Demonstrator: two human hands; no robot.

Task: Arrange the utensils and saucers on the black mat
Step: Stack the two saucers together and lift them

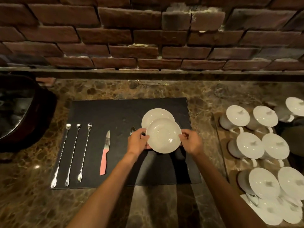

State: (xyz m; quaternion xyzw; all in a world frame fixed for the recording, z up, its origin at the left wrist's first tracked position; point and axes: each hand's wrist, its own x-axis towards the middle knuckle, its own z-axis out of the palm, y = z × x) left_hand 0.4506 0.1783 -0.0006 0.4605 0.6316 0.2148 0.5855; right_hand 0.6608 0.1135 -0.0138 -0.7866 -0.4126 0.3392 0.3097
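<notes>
A: Now, over the mat (102, 112), your left hand (137, 140) and right hand (191, 141) pinch opposite rims of a saucer (162, 137), probably to keep it level while you place it.

B: And the rest?

A: A second saucer (156, 115) lies just behind, partly covered. Three long forks (70, 155) and a knife (105, 152) line the left side.

B: Anything unclear?

A: A spoon (132, 129) peeks out behind your left hand, mostly hidden. Whether your saucer touches the mat, I cannot tell.
</notes>
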